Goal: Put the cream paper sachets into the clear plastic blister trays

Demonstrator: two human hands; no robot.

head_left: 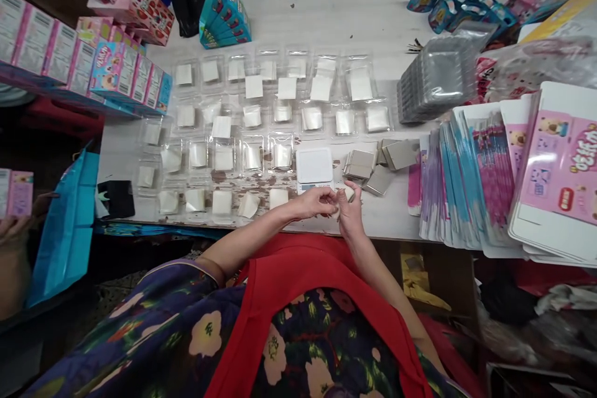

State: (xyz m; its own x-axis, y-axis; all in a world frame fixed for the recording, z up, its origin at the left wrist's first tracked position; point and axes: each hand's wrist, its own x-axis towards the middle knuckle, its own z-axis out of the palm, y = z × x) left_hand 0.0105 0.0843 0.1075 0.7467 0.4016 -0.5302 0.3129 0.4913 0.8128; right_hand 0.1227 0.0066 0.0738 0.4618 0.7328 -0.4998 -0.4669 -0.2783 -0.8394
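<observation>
Close to the table's front edge, my right hand (352,214) grips a small pale square piece (348,193), with the thumb on top of it. My left hand (318,203) meets it from the left, its fingers pinched together by my right fingertips; what they pinch is too small to tell. Just beyond my hands lies a white digital scale (314,165) with nothing on its plate. Right of the scale is a loose heap of greyish square stacks (361,163). Left of it, clear plastic trays (252,155) stand in rows, many with white square sheets inside.
Nested clear trays (431,78) and printed pink cards (559,161) crowd the right side. Pink boxes (116,71) line the left, near a blue display box (224,12). At far left another person's hand (13,242) holds a pink box (19,194) beside a blue sheet (65,224).
</observation>
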